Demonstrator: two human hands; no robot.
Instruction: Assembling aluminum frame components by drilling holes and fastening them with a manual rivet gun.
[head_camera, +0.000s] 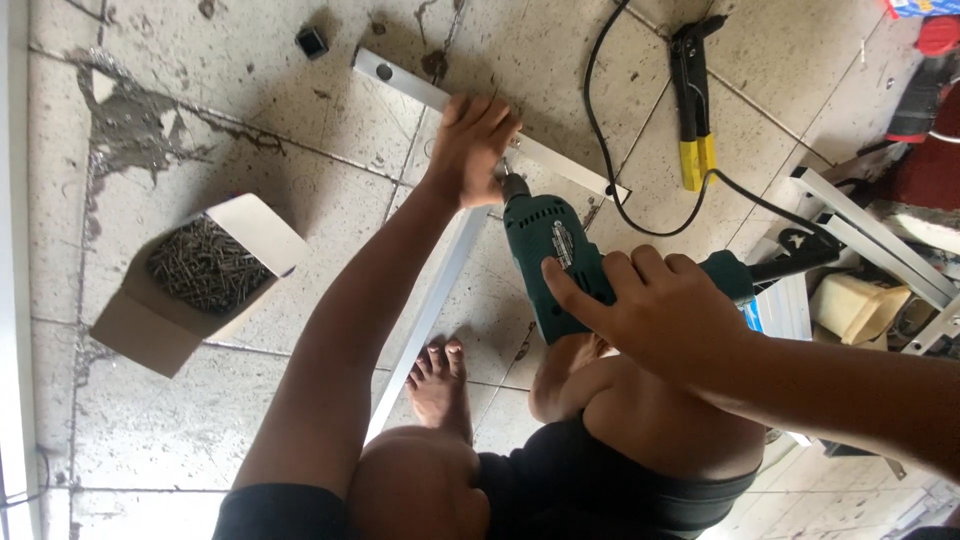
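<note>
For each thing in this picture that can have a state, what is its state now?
Cardboard box: open, flap up, full of dark screws.
Green drill: held, tip at the metal bar.
Left hand: pressing on the metal bar.
Right hand: gripping the drill.
Black cord: slack, looping on the floor.
Rivet tool: lying on the floor, handles together.

My teal-green plastic power drill trails a black cord; the riveting pliers are black with yellow grips.
</note>
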